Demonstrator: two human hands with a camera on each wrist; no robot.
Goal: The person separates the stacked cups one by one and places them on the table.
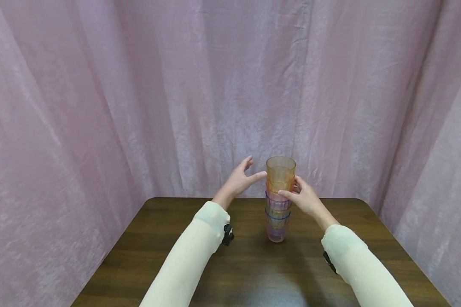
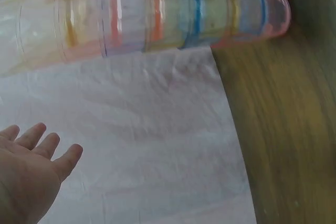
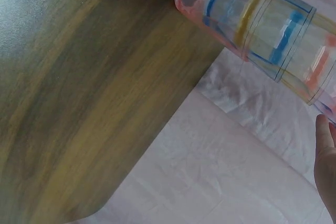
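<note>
A tall nested stack of clear tinted plastic cups point(image 1: 277, 219) stands upright on the wooden table, with pink, blue, yellow and purple bands showing. At its top is a yellow cup point(image 1: 281, 170), mouth up. My right hand point(image 1: 305, 198) holds the upper stack from the right, thumb in front at the yellow cup's lower part and fingers round the far side. Left of the stack, my left hand point(image 1: 240, 179) is spread, its thumb tip close to the yellow cup's side; whether they touch I cannot tell. The left wrist view shows that left hand point(image 2: 34, 174) apart from the cups.
The brown wooden table point(image 1: 246, 273) has rounded far corners. Pink velvety curtains point(image 1: 215, 98) hang behind it and at both sides, near the table's edges. Pale sleeves point(image 1: 192, 256) cover both forearms, with a small black device point(image 1: 227, 234) at the left wrist.
</note>
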